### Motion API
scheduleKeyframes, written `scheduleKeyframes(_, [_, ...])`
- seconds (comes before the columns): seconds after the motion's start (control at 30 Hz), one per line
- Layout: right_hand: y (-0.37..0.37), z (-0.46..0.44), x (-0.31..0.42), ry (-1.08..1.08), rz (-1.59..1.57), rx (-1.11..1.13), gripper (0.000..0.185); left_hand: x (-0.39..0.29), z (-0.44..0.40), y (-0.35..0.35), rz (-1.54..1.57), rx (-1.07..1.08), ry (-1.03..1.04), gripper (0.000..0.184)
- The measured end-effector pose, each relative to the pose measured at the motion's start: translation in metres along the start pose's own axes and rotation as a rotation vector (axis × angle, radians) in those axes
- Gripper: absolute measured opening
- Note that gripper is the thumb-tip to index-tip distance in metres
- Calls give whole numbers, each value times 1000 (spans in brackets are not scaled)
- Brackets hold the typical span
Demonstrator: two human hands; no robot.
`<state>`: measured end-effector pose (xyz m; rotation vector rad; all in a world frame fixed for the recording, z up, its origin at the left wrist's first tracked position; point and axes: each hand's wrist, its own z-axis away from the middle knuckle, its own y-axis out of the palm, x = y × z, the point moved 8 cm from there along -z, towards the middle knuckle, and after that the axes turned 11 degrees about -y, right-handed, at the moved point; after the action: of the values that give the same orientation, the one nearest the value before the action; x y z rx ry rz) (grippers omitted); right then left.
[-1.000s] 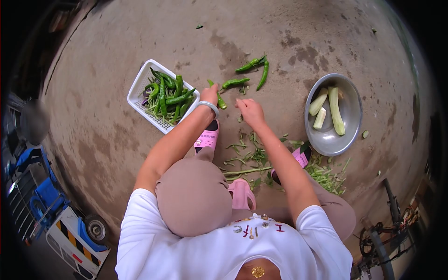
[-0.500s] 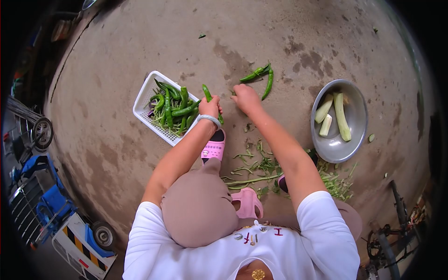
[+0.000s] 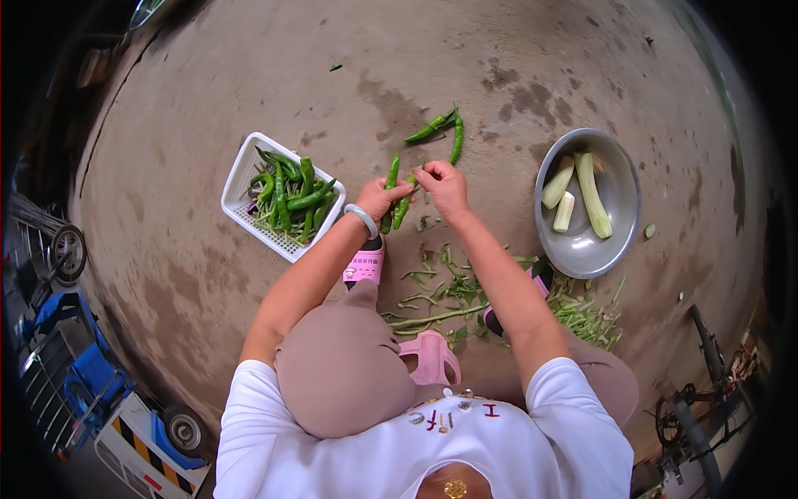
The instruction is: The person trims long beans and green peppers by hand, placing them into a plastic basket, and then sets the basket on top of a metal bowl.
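Observation:
My left hand point(image 3: 381, 200), with a bracelet at the wrist, is closed around green peppers point(image 3: 391, 179). A second pepper point(image 3: 404, 205) lies between my two hands, its lower end beside the left fingers. My right hand point(image 3: 445, 188) pinches the upper end of that pepper. Just beyond, two more green peppers point(image 3: 457, 140) rest on the ground with their stem ends together. To the left stands a white basket point(image 3: 235, 193) holding several green peppers point(image 3: 281, 200) on top of thin green pieces.
A metal bowl point(image 3: 588, 256) with three pale peeled vegetables point(image 3: 592, 195) stands at the right. Green trimmings point(image 3: 586, 314) and a long stalk point(image 3: 436, 319) lie near my pink shoes point(image 3: 364, 264). A blue and white vehicle point(image 3: 137, 424) is at lower left, bicycle parts point(image 3: 706, 407) at lower right.
My right hand has taken the nearest pepper off the ground and brought it to my left hand, which still holds its pepper. Two peppers remain on the ground beyond.

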<state>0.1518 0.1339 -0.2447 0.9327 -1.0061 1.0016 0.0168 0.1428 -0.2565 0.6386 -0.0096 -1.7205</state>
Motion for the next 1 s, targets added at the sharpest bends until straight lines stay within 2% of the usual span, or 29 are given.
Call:
scheduleKeyframes(0.07, [-6,3,33,-307,421,-113,13,5,-2,4,9,23,-55,18])
scheduleKeyframes(0.17, [-3,7,45,-387,575,-126,11,15,-4,4,58,-35,-150,19])
scheduleKeyframes(0.23, [-5,6,41,-365,565,-163,11,25,-7,6,92,-14,-249,18])
scheduleKeyframes(0.3, [-13,7,36,-342,558,-198,10,21,-11,-6,82,-76,-194,19])
scheduleKeyframes(0.37, [-22,0,10,-142,822,56,13,21,-17,-22,73,-134,-134,19])
scheduleKeyframes(0.4, [-33,-1,1,-146,824,52,13,21,-20,-35,74,-218,-85,20])
scheduleKeyframes(0.43, [-38,-1,-7,-182,967,114,16,16,-18,-45,75,-300,-39,21])
scheduleKeyframes(0.47, [-41,-3,-17,-216,1110,177,20,16,-19,-47,71,-295,-40,21])
scheduleKeyframes(0.5, [-43,-12,-13,-214,1114,174,20,17,-16,-47,136,-285,-60,23])
scheduleKeyframes(0.57, [-65,-34,-11,79,1078,41,29,18,-9,-40,201,-270,-84,25])
scheduleKeyframes(0.6, [-66,-43,-9,79,1081,36,29,18,-8,-37,246,-275,-111,27])
scheduleKeyframes(0.67, [-76,-51,-7,228,1215,-76,33,16,-5,-30,287,-278,-134,29])
scheduleKeyframes(0.8, [-85,-55,-14,322,1226,-151,38,8,-3,-32,124,-274,-79,32])
scheduleKeyframes(0.9, [-82,-56,-33,201,1273,-77,36,10,-7,-39,173,-299,-95,28])
scheduleKeyframes(0.97, [-61,-39,-65,184,746,109,30,7,-14,-32,193,-161,-39,24])
scheduleKeyframes(1.0, [-46,-21,-62,215,583,168,26,6,-11,-27,200,-161,-39,24])
